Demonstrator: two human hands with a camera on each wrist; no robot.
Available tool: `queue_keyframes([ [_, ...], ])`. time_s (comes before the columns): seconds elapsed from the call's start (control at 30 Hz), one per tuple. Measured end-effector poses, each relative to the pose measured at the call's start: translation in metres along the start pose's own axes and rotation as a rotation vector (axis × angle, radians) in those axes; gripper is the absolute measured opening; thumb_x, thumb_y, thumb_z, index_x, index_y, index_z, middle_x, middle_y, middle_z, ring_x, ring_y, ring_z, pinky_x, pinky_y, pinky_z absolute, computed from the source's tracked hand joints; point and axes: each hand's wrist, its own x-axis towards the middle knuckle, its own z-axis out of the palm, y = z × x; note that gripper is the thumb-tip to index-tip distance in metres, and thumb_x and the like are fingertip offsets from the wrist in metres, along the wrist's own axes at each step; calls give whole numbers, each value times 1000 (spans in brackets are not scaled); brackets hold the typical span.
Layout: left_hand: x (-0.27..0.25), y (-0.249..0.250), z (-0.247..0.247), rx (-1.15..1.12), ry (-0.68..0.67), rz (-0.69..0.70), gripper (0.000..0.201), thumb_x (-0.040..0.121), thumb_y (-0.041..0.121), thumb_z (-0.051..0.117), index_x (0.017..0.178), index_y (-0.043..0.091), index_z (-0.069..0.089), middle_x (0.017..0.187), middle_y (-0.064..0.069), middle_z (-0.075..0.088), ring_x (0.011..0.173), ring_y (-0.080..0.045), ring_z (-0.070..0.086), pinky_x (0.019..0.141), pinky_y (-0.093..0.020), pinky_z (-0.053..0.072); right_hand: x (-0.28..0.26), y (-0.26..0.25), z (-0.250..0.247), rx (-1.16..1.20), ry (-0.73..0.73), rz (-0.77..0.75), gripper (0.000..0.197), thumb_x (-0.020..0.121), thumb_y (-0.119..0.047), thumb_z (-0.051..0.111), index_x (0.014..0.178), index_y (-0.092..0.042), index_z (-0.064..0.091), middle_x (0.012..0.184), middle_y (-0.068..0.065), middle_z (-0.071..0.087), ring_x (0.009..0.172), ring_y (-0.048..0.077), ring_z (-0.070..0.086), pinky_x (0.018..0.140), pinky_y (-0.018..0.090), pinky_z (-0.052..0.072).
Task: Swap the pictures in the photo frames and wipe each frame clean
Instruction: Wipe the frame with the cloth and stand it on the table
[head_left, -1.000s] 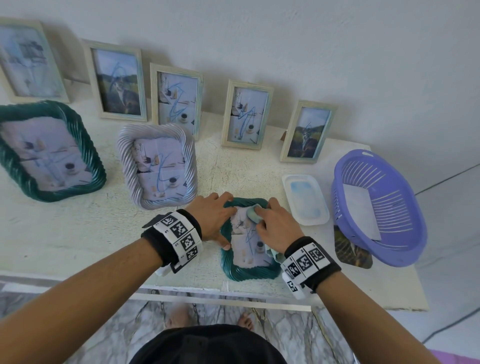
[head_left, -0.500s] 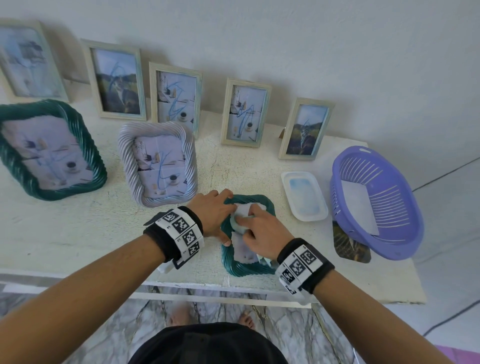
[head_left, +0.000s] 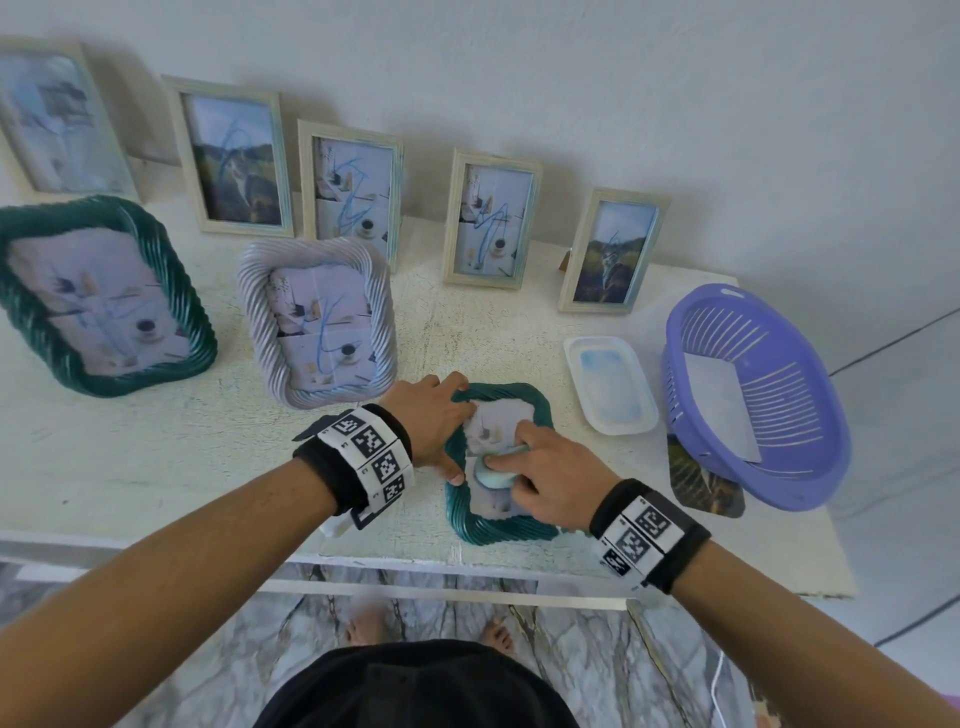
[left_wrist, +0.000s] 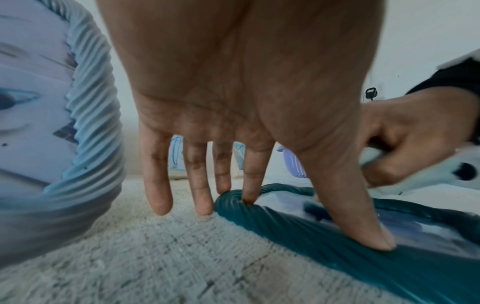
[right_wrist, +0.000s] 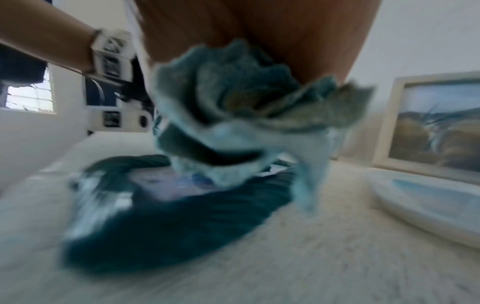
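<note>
Small teal frame (head_left: 500, 527): flat at table (head_left: 156, 457) front edge. Left hand (head_left: 434, 423): spread, pressing rim. Right hand (head_left: 548, 475): bunching cloth (head_left: 491, 475) on glass. Risk: hard strokes sliding frame off edge; grit scratching glass.

White table (head_left: 156, 467) bearing frames (head_left: 498, 527), tray (head_left: 610, 384), basket (head_left: 753, 395)

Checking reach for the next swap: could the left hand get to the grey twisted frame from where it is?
Probably yes. The left hand presses flat on the small green frame, holding nothing, and the grey twisted frame stands just beside it with bare table between.
</note>
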Motion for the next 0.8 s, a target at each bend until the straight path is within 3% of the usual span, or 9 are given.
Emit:
queue_keyframes([
  [0.07, 0, 0, -1, -2, -1, 4, 95, 71, 72, 65, 146, 22, 34, 150, -3, 24, 127, -27, 41, 87, -40, 46, 5, 11, -7, -45, 30, 62, 41, 93, -26, 44, 132, -28, 57, 92, 2, 38, 82, 19, 42, 66, 29, 36],
  [0.17, 0, 0, -1, 0, -2, 4, 93, 71, 72, 66, 144, 22, 37, 149, -3, 25, 125, -27, 42, 85, -39, 46, 16, 14, -12, -68, 112, 185, 42, 93, -22, 46, 134, -27, 53, 97, 3, 36, 88, 22, 45, 71, 34, 45],
  [0.37, 1, 4, -3, 21, -17, -13, 92, 69, 71, 68, 141, 22, 39, 147, -3, 27, 122, -27, 45, 83, -39, 46, -11, -4, 5, 5, 34, 67, 39, 92, -24, 49, 130, -26, 58, 94, 2, 40, 80, 19, 44, 67, 30, 41],
  [0.47, 1, 4, -4, 13, -24, -16, 92, 69, 70, 69, 142, 22, 38, 148, -4, 26, 124, -27, 44, 85, -39, 46, 0, 12, -7, -77, 65, 134, 39, 93, -24, 46, 130, -29, 56, 102, 6, 44, 86, 21, 46, 69, 31, 42],
  [0.57, 1, 5, -4, 16, -33, -22, 92, 69, 71, 69, 142, 22, 40, 148, -3, 27, 122, -27, 46, 84, -39, 46, 12, 12, -11, -80, 127, 245, 39, 93, -22, 45, 132, -23, 53, 106, 8, 43, 85, 20, 42, 69, 30, 41],
  [0.63, 1, 7, -5, 20, -36, -33, 91, 67, 71, 70, 138, 22, 43, 145, -3, 30, 118, -27, 49, 81, -39, 46, 5, 0, -3, -53, 111, 211, 39, 93, -23, 47, 132, -18, 51, 103, 6, 42, 82, 17, 40, 68, 29, 39],
  [0.8, 2, 7, -6, 32, -41, -41, 92, 66, 72, 70, 138, 22, 43, 146, -3, 29, 117, -27, 51, 81, -39, 46, -20, -2, 4, -8, 33, 78, 37, 93, -25, 48, 128, -26, 59, 92, 0, 36, 79, 16, 40, 64, 28, 33],
])
